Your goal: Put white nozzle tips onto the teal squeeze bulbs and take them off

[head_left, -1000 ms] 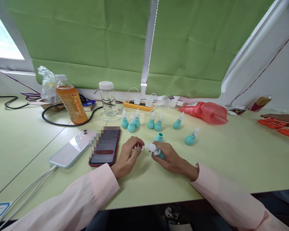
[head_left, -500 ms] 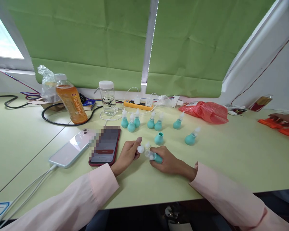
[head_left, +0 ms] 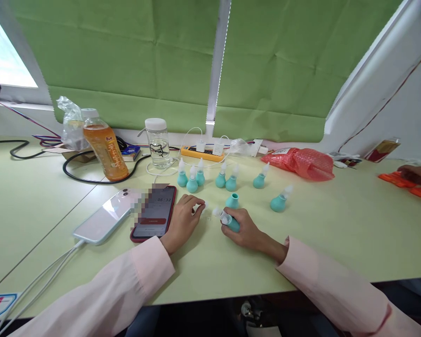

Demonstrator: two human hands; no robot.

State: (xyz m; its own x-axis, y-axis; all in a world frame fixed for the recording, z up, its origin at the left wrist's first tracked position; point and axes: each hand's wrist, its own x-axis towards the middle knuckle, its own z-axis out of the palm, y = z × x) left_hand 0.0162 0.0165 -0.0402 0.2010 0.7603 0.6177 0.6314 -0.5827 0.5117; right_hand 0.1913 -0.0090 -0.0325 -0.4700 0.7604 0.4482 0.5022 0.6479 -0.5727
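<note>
My right hand is closed around a teal nasal aspirator bulb. A clear plastic part sits at its end, pointing left. My left hand pinches a small whitish translucent tip between thumb and fingers, a short way left of the bulb. Close to my right fingertips is a small white piece. Behind my hands stands an open teal bulb with no nozzle. Farther back are several bulbs with clear nozzles, among them an upright aspirator and a tilted aspirator.
To the left lie a dark-red-cased phone and a light phone with cables. Behind stand an orange drink bottle, a clear water bottle and a yellow power strip. Red bubble wrap and another person's hand are at right.
My left hand has rolled over, its thumb dropping from upright into a pinch on the tip. My right hand has tilted the bulb and clear part slightly upward.
</note>
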